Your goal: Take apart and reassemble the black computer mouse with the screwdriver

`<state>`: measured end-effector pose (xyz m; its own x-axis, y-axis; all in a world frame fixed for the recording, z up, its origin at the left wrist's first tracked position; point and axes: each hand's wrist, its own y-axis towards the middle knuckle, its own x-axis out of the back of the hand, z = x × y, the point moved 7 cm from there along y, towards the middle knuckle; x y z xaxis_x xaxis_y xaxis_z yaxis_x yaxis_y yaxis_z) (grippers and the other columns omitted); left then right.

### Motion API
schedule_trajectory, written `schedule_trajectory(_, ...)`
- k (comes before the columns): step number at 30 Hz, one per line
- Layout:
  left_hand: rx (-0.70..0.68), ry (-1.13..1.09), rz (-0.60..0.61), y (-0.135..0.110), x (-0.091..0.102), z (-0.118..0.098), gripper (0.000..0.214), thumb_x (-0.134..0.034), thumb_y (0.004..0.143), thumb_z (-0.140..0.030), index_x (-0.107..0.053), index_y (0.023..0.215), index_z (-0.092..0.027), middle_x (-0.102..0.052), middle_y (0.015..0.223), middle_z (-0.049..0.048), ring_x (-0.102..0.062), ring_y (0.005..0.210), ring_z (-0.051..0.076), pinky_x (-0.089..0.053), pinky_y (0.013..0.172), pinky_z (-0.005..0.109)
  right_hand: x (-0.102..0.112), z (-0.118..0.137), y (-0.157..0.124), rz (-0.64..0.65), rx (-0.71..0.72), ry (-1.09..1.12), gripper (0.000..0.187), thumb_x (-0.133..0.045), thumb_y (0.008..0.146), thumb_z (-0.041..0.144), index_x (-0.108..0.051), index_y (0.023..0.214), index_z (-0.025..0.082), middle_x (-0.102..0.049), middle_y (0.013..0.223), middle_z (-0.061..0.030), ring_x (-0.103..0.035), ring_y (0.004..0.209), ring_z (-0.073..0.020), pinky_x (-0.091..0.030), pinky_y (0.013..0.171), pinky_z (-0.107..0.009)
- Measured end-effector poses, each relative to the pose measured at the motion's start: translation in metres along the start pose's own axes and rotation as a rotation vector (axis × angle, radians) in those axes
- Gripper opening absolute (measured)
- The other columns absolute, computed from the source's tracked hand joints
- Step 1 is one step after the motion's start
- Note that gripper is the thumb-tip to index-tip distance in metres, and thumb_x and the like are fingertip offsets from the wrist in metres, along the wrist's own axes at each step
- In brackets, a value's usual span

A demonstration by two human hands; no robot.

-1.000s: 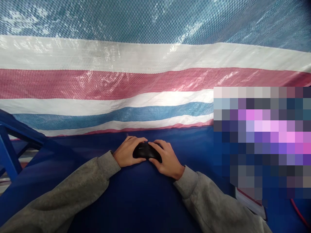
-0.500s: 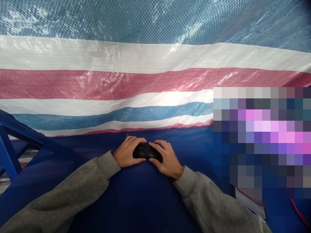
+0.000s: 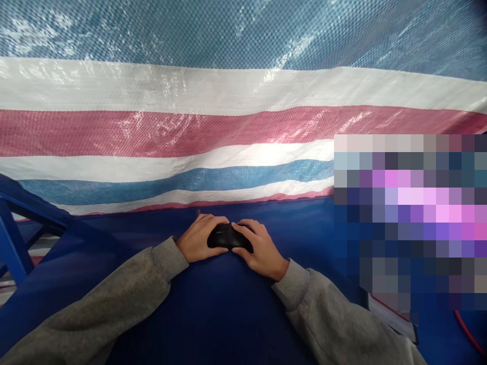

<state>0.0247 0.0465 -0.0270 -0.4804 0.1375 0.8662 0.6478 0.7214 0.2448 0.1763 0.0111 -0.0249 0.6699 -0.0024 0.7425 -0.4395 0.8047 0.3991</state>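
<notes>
Black oval case (image 3: 228, 237), apparently shut, gripped by left hand (image 3: 198, 238) and right hand (image 3: 263, 250).

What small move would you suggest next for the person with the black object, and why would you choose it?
I would probably ease the right hand slightly back from the black rounded object. It and the left hand cup the object from either side above the dark blue surface, hiding much of it, so this might show more of its shape.

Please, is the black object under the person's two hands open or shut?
It looks shut: the black object shows one smooth curved top with no visible gap between the left hand and right hand.
</notes>
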Motion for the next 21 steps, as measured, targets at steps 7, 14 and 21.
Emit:
schedule_trajectory(7, -0.008, 0.027, -0.018, -0.0002, 0.0023, -0.0022, 0.058, -0.072, 0.073, -0.047, -0.048, 0.120, -0.023, -0.065, 0.114, 0.0064, -0.060, 0.103, 0.028, -0.044, 0.092, 0.045, 0.0046, 0.0011, -0.0002, -0.045, 0.005, 0.001, 0.048, -0.065, 0.085, 0.028, -0.054, 0.131, 0.019, -0.056, 0.123, -0.0137, -0.053, 0.112, -0.0292, -0.044, 0.096, -0.050)
schedule_trajectory(14, -0.017, 0.038, -0.015, -0.0004, 0.0014, -0.0014, 0.057, -0.072, 0.073, -0.046, -0.047, 0.119, -0.023, -0.065, 0.114, 0.0064, -0.060, 0.104, 0.028, -0.044, 0.092, 0.046, 0.0039, 0.0004, 0.0005, -0.029, -0.022, 0.006, 0.050, -0.069, 0.080, 0.025, -0.056, 0.128, 0.020, -0.057, 0.121, -0.0125, -0.054, 0.111, -0.0290, -0.045, 0.095, -0.049)
schedule_trajectory(21, -0.033, 0.043, -0.029, -0.0003, 0.0010, -0.0018, 0.057, -0.071, 0.074, -0.047, -0.048, 0.120, -0.022, -0.065, 0.114, 0.0069, -0.060, 0.102, 0.028, -0.044, 0.091, 0.046, 0.0006, 0.0011, 0.0003, -0.007, -0.005, -0.017, 0.049, -0.066, 0.085, 0.028, -0.053, 0.132, 0.019, -0.056, 0.125, -0.0132, -0.053, 0.114, -0.0286, -0.045, 0.097, -0.049)
